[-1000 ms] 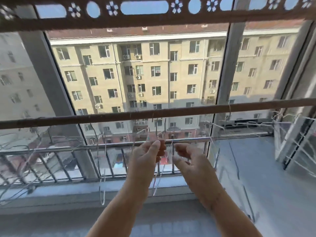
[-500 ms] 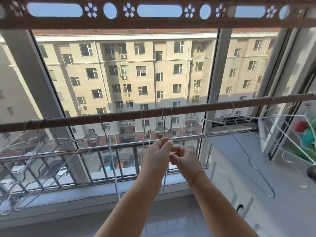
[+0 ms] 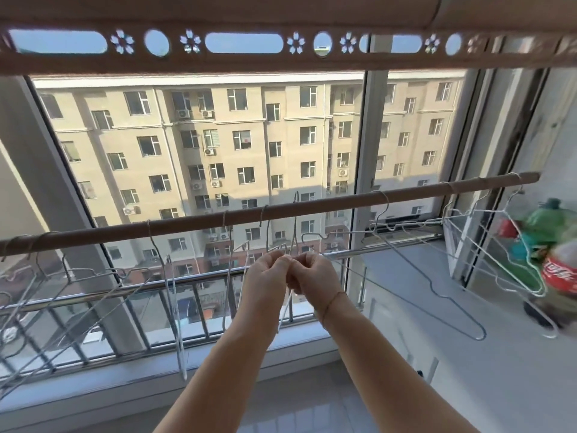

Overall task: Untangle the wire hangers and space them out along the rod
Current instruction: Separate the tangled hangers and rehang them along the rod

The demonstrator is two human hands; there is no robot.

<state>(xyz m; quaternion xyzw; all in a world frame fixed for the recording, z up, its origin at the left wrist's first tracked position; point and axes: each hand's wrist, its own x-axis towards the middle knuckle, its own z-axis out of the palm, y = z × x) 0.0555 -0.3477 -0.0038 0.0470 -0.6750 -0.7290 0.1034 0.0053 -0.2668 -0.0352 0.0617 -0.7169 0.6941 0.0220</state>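
- Balcony window point(image 3: 218, 157) behind, apartment block beyond; metal railing point(image 3: 93, 295) low along the sill
- Wooden rod point(image 3: 312, 207) runs the whole width, rising toward the right; it sits above and just beyond both hands
- Wire hangers on the rod: a loose splayed bunch at far left point(image 3: 62, 276), one hanging edge-on left of centre point(image 3: 175, 307), a crowded pair at the middle point(image 3: 295, 226), a wide one to the right point(image 3: 437, 276), more at the far right end point(image 3: 487, 245) (a cola bottle point(image 3: 559, 270) and other bottles hang or stand beside those, blurred)
- Middle pair: long axis near vertical, hooks at the rod directly above the knuckles, one hook tip poking above the rod; frames drop below the wrists
- Left hand point(image 3: 268, 276) and right hand point(image 3: 315, 276) meet knuckle to knuckle under the rod, both about equally near the pair
- Fingers of both hands curled narrow, pinching thin wire at the necks of the pair (which hand has which wire, cannot tell)
- Judgement: tangle sits between the two pinches; parting them sideways along the rod looks like the coming move, room open on both sides
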